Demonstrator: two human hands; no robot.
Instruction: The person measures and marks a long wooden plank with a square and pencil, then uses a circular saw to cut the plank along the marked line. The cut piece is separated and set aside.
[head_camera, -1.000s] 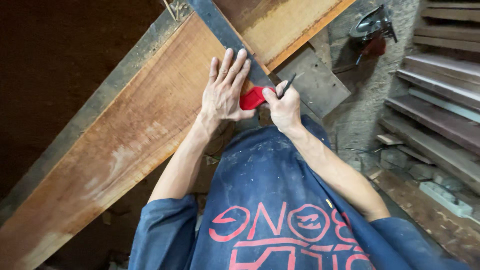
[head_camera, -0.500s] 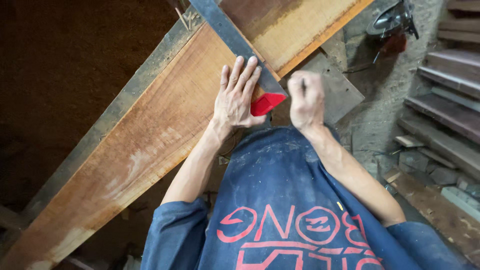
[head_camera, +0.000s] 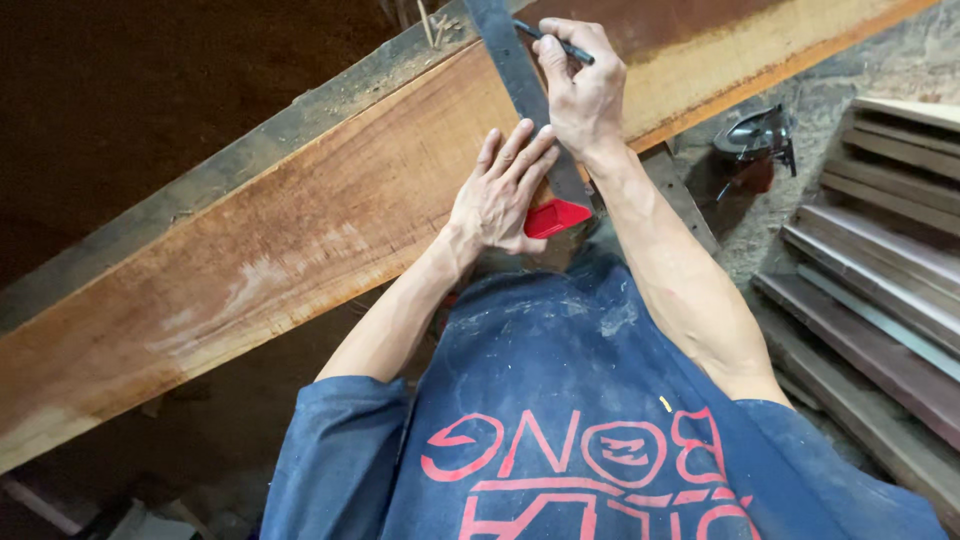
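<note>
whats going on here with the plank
A person in a blue shirt leans over a long wooden plank. The left hand lies flat, pressing a try square with a dark blade and red stock across the plank. The right hand holds a dark pencil with its tip at the blade's edge near the far side of the plank. More boards lie stacked on the right.

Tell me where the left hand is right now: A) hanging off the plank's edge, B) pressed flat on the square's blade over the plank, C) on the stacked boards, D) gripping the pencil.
B: the left hand lies flat, fingers spread, on the dark blade of the square across the plank, while the right hand holds the pencil.
</note>
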